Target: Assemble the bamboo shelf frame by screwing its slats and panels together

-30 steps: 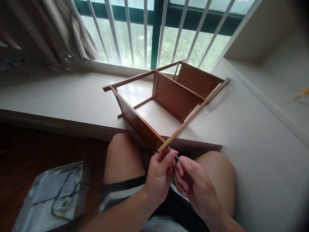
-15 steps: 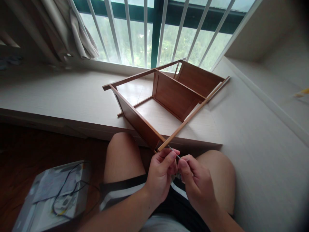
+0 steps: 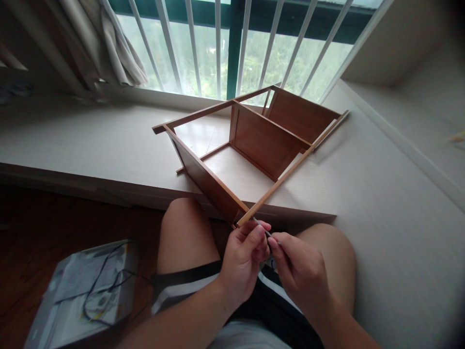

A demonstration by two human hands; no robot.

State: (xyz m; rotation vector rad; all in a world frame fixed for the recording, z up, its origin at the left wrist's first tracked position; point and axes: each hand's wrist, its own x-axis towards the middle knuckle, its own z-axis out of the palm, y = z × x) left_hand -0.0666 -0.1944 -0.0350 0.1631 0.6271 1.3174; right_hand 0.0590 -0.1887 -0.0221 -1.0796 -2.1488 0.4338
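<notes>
A brown wooden shelf frame [image 3: 262, 141] lies on its side, with one pale-edged leg [image 3: 279, 183] slanting down toward me. Close to that leg's near end, my left hand [image 3: 242, 264] is closed, its thumb and fingers pinching a thin grey metal rod that looks like a hex key [image 3: 268, 233]. The rod's tip meets the side of the leg, where my fingers partly cover it. My right hand [image 3: 302, 267] pinches the rod's other end between thumb and forefinger, just right of the left hand.
The frame rests on a pale window ledge [image 3: 90, 140], its near corner jutting past the edge between my knees. Behind it stand white window bars [image 3: 218, 53]. A clear box [image 3: 69, 320] with papers and black cables sits on the floor at left. A curtain [image 3: 119, 48] hangs at upper left.
My right hand has turned slightly and shifted a little to the right on the rod. My left hand and the frame stay nearly where they were.
</notes>
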